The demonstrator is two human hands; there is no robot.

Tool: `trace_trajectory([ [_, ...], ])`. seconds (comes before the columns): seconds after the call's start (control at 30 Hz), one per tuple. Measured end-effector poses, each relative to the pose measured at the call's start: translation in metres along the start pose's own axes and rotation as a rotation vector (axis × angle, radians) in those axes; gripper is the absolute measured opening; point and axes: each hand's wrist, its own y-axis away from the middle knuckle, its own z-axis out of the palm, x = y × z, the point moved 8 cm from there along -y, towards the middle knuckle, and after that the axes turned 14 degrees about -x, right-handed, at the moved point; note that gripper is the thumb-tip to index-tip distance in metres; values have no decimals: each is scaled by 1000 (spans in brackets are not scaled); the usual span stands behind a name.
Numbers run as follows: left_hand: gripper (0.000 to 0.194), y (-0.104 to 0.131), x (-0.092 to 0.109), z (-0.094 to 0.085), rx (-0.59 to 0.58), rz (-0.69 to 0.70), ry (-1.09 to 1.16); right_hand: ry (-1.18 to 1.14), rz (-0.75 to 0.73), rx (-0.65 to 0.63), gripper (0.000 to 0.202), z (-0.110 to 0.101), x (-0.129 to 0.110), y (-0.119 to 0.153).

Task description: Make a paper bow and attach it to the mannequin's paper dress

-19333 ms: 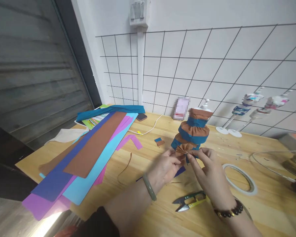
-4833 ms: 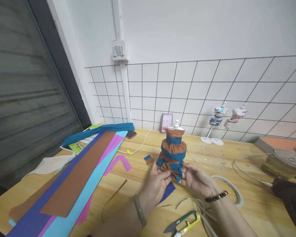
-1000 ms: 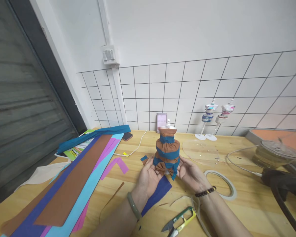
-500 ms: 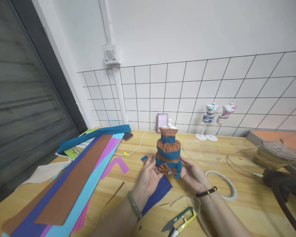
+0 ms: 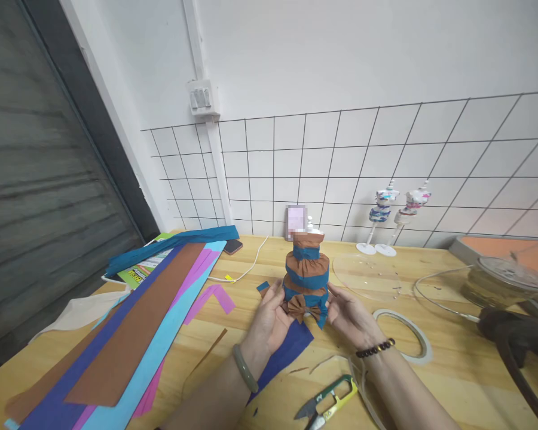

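A small dress form wears a brown and blue banded paper dress (image 5: pixel 308 272), upright near the middle of the table. Brown bows sit at the lower front of its skirt. My left hand (image 5: pixel 271 319) holds the lower left side of the skirt, palm turned up. On the opposite side, my right hand (image 5: pixel 349 316) grips the skirt's edge with its fingertips. A dark blue paper strip (image 5: pixel 287 355) lies beneath my left hand. Snips with green and yellow handles (image 5: pixel 329 403) rest on the table between my forearms.
Long coloured paper strips (image 5: pixel 138 328) cover the table's left side. A phone (image 5: pixel 232 246) lies behind them. Two small dress forms (image 5: pixel 379 218) stand at the back right. A tape roll (image 5: pixel 424 346), a clear disc (image 5: pixel 367 276), a glass-like bowl (image 5: pixel 504 283) and cables are on the right.
The bow at the skirt's front has shifted and looks fuller, and the skirt has turned slightly. Both hands remain at its sides.
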Motion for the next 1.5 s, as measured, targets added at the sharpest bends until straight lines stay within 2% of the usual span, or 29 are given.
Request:
trace_trajectory([
  [0.33, 22, -1, -3, -4, 2, -29, 25, 1, -7, 57, 15, -7, 0, 0],
  [0.53, 21, -1, -4, -7, 14, -37, 54, 15, 42, 158, 12, -18, 2, 2],
  [0.63, 31, 1, -5, -3, -1, -56, 57, 33, 49, 250, 15, -32, 0, 5],
  [0.77, 40, 7, -4, 8, -80, -20, -37, 52, -15, 382, 12, -49, -12, 12],
  [0.87, 61, 10, -5, 12, -108, 12, -117, 56, -112, 448, 8, -52, -27, 18],
  [0.97, 83, 10, -7, 10, -89, 11, -175, 66, -229, 485, 10, -46, -43, 24],
  [1.07, 91, 10, -7, 9, -56, 6, -205, 89, -336, 483, 16, -32, -56, 29],
  [1.23, 85, 9, -6, 14, -62, 7, -202, 126, -443, 416, 26, -2, -66, 33],
  [1.33, 79, 9, -5, 17, -62, 10, -204, 130, -475, 367, 22, 14, -67, 33],
  [1.5, 81, 9, -6, 17, -73, -6, -189, 122, -503, 286, 16, 37, -72, 37],
])
